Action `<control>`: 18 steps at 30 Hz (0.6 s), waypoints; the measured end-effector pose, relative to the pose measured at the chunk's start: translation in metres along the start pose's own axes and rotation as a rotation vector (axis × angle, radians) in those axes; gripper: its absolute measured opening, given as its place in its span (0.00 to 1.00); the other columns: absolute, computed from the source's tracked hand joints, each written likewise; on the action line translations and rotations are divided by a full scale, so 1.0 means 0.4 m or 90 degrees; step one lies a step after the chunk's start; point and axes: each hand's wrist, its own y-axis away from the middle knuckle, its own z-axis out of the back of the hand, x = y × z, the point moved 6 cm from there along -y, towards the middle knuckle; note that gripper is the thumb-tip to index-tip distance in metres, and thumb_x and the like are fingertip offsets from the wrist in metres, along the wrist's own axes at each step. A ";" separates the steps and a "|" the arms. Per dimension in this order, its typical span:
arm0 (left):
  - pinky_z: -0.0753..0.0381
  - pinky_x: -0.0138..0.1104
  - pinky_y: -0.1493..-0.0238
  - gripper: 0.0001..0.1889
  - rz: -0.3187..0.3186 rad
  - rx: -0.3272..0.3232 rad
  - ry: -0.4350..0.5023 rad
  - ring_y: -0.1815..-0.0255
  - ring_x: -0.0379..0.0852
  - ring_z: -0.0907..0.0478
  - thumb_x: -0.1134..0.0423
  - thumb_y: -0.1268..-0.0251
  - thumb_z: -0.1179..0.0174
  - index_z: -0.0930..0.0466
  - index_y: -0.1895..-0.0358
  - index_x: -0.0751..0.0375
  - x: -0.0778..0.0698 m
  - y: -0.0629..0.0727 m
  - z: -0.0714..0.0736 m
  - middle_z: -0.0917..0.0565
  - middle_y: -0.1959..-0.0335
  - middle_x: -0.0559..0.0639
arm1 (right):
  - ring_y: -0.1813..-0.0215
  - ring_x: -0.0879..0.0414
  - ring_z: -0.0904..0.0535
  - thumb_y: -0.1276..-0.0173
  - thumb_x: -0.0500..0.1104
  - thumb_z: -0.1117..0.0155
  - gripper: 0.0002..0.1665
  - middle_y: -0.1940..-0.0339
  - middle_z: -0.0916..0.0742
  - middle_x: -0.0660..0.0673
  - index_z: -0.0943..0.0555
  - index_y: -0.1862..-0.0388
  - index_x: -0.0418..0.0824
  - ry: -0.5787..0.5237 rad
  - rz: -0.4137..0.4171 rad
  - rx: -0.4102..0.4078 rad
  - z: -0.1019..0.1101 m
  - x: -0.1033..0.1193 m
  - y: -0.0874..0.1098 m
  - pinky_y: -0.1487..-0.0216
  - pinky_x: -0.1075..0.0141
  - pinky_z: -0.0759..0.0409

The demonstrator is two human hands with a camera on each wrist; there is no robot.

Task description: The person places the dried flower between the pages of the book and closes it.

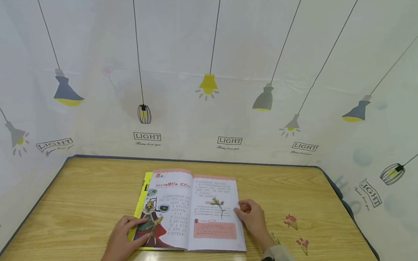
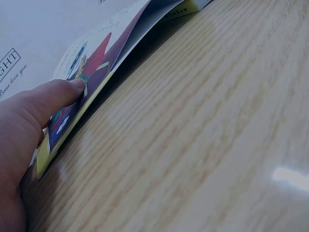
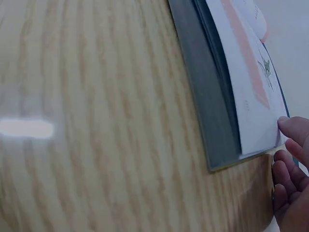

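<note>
An open book [image 1: 180, 224] with printed text and pictures lies on the wooden table. My left hand [image 1: 123, 235] rests on the left page's outer edge, fingers and thumb over the colourful illustration. In the left wrist view its thumb [image 2: 67, 92] presses the page near the yellow cover edge. My right hand [image 1: 251, 215] pinches the right page's outer edge. In the right wrist view the thumb is on top and the other fingers [image 3: 285, 179] curl below the edge. A thin green plant sprig [image 1: 217, 202] shows on the right page.
Right of the book, two small pink dried flowers [image 1: 291, 221] lie on the table [image 1: 74, 218]. A bit of green plant [image 1: 275, 238] shows beside my right wrist, which wears a black band. Pale curtains [image 1: 175, 48] printed with lamps surround the table's back and sides.
</note>
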 end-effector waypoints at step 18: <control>0.32 0.41 0.60 0.21 0.010 0.009 -0.002 0.61 0.42 0.32 0.54 0.60 0.26 0.16 0.58 0.53 0.003 -0.003 -0.002 0.29 0.64 0.42 | 0.66 0.55 0.26 0.46 0.36 0.32 0.19 0.67 0.20 0.44 0.19 0.54 0.30 0.031 0.019 -0.046 -0.005 0.007 0.016 0.66 0.66 0.26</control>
